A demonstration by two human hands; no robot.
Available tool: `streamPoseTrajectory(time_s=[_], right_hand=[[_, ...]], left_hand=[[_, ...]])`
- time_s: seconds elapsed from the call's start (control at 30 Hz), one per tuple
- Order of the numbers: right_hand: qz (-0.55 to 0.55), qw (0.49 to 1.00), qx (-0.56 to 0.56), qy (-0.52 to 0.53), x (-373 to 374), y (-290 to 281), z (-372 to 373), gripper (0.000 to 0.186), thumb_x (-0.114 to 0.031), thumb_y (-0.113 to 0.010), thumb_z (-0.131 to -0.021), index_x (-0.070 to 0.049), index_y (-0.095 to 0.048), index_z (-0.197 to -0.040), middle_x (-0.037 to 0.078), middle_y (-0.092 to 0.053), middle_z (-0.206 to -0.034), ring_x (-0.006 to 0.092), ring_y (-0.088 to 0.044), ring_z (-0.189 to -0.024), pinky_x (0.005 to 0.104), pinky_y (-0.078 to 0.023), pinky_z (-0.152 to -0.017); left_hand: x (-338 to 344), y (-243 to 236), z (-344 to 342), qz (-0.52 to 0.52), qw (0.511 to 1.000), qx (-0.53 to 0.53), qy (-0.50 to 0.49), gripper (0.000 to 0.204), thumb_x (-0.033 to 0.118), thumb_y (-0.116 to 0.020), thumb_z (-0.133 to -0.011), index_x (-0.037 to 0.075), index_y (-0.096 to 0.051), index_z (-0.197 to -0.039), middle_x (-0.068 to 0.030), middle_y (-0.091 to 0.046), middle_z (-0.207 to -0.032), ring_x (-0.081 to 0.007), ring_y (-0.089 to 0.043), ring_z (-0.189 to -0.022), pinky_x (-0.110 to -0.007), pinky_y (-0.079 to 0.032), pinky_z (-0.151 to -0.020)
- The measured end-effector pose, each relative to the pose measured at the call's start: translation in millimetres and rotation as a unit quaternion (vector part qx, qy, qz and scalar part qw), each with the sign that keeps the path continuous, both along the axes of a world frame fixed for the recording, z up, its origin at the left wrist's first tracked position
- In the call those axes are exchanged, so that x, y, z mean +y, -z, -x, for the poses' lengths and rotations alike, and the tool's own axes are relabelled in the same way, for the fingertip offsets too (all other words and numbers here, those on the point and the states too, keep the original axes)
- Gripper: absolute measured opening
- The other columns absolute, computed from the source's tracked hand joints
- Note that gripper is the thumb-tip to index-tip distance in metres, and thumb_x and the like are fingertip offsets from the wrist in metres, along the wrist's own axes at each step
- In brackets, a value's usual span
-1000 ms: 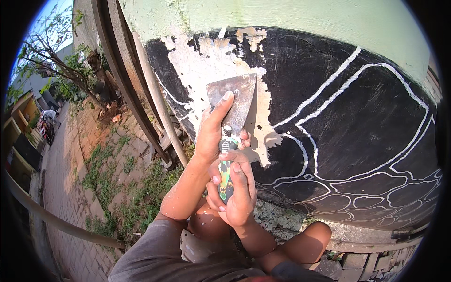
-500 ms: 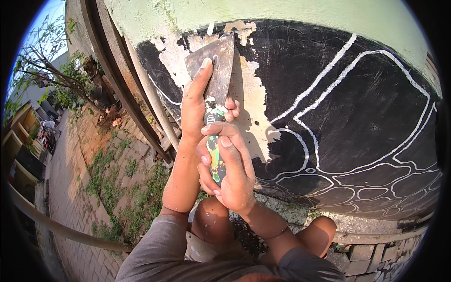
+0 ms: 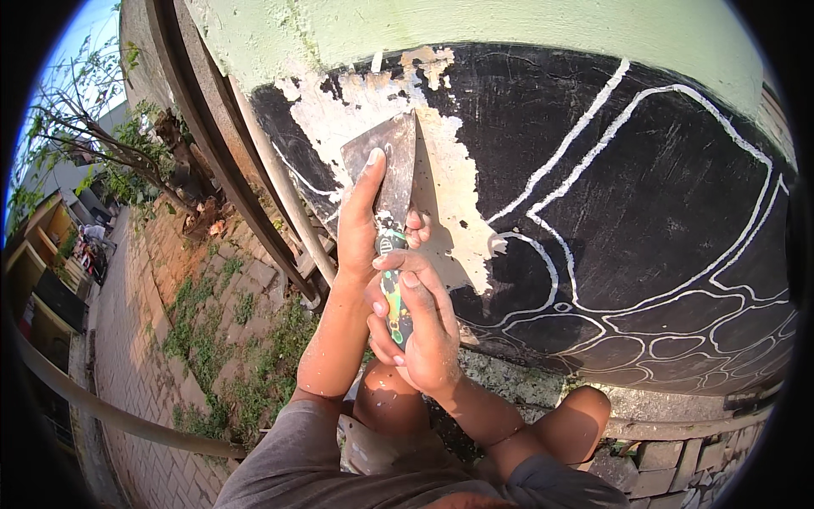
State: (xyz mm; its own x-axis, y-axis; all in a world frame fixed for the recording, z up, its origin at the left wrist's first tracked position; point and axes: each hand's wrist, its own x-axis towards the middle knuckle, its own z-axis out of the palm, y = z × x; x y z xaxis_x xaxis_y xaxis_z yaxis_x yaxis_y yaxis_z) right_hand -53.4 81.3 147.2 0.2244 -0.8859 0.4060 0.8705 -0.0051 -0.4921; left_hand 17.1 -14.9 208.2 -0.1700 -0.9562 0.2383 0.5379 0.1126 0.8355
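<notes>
A paint scraper (image 3: pixel 393 157) with a wide, worn metal blade and a dark handle splashed green and yellow is in both hands. My left hand (image 3: pixel 365 220) is closed round the lower blade and neck, thumb laid along the metal, fingertips showing on the far side. Below it my right hand (image 3: pixel 420 318) wraps the handle. The blade points up at a bare cream patch (image 3: pixel 445 178) in the black painted wall (image 3: pixel 627 187); whether its edge touches the wall I cannot tell. Ragged black paint borders the patch.
Pale green paint (image 3: pixel 509 21) covers the wall's upper part. White outlines curve over the black area. To the left stand a dark post (image 3: pixel 220 127) and a pale pole (image 3: pixel 292 204). Beyond lie weeds (image 3: pixel 246 365) and a brick path (image 3: pixel 127 339). Broken bricks (image 3: pixel 661 467) lie at lower right.
The scraper and both hands have moved down the wall, away from the upper edge of the bare patch. More of the patch's top now shows. Both grips are the same.
</notes>
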Motion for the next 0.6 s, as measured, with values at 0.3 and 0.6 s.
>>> streamPoseTrajectory(time_s=[0.3, 0.6], right_hand=[[0.015, 0.998, 0.015, 0.051, 5.3, 3.3, 11.9, 0.032, -0.029, -0.03, -0.104, -0.008, -0.043, -0.125, 0.007, -0.048, -0.084, 0.0071, -0.031, -0.037, 0.0209, -0.027, -0.035], [-0.008, 0.99, -0.008, 0.137, 11.1, 4.1, 3.0, 0.036, -0.031, -0.034, -0.102, -0.011, -0.038, -0.132, 0.01, -0.045, -0.082, 0.0079, -0.028, -0.033, 0.0186, -0.022, -0.027]], left_hand=[[13.5, 4.0, 25.0, 0.004, 1.0, 0.012, -0.008, 0.031, 0.038, -0.055, -0.096, 0.007, -0.059, -0.095, -0.003, -0.057, -0.059, -0.0117, -0.053, -0.04, -0.026, -0.046, -0.037], [12.2, 0.7, 25.6, 0.057, 0.998, -0.002, 0.028, 0.043, 0.039, -0.06, -0.093, 0.0, -0.056, -0.11, -0.0076, -0.061, -0.074, -0.0129, -0.057, -0.049, -0.027, -0.048, -0.042]])
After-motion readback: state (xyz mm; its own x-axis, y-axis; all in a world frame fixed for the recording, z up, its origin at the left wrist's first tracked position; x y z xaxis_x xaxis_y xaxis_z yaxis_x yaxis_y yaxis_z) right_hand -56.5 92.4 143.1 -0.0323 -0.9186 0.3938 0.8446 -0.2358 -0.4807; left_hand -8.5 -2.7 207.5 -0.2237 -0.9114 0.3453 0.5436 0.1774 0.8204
